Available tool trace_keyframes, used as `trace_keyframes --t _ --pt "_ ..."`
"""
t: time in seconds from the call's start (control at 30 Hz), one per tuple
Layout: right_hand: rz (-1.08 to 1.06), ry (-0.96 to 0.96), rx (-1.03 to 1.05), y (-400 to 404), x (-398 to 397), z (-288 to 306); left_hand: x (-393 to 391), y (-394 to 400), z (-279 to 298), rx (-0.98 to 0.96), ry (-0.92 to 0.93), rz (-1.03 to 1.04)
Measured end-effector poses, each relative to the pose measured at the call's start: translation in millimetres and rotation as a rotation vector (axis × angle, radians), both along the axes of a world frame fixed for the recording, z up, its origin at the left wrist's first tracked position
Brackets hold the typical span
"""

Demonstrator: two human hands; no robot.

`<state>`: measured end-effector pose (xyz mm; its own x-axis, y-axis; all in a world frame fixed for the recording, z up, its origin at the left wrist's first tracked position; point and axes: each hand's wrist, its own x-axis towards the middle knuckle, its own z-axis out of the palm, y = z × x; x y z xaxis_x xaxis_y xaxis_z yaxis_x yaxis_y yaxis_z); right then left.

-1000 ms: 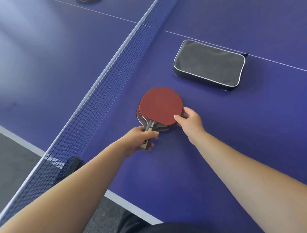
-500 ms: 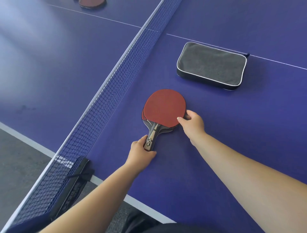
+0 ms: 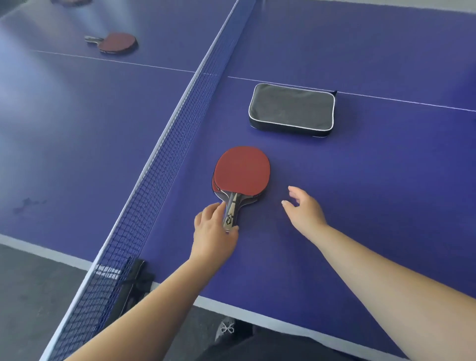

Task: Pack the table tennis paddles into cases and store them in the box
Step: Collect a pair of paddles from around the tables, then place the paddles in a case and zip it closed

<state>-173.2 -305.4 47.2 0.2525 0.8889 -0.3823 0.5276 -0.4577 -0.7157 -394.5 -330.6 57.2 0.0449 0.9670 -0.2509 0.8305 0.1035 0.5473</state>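
Two red paddles (image 3: 242,171) lie stacked on the blue table (image 3: 360,206), close to the net, handles pointing toward me. My left hand (image 3: 212,232) holds the stacked handles, fingers on their left side and thumb at the butt end. My right hand (image 3: 304,210) hovers open just right of the paddles, touching nothing. A closed grey case (image 3: 291,108) with white piping and a black side lies flat beyond the paddles, on the white centre line.
The net (image 3: 164,154) runs diagonally left of the paddles, with its black clamp (image 3: 131,280) at the table's near edge. Across the net lies another red paddle (image 3: 117,42); part of one more paddle (image 3: 70,1) shows at the top edge.
My right hand has let go of the paddle heads and pulled back to the right, opening. My left hand stays on the handles. The view has tilted up, revealing the far paddle.
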Motion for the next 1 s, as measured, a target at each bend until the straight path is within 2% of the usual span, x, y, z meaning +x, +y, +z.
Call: trace_keyframes --t 0.17,0.43,0.7,1.0 --pt "0.070 -0.364 -0.015 -64.8 22.9 5.1 6.2 4.7 8.8 0.105 0.225 -0.361" --pt "-0.034 -0.611 -0.208 -183.8 64.0 20.2 65.3 -7.3 15.7 0.140 0.455 -0.816" --pt "-0.301 -0.662 -0.328 -291.1 134.6 36.5 162.0 -71.4 35.9 0.183 0.454 -1.024" --pt "-0.424 -0.631 -0.272 -409.1 235.2 52.3 300.6 -173.8 47.6 0.198 0.385 -1.094"
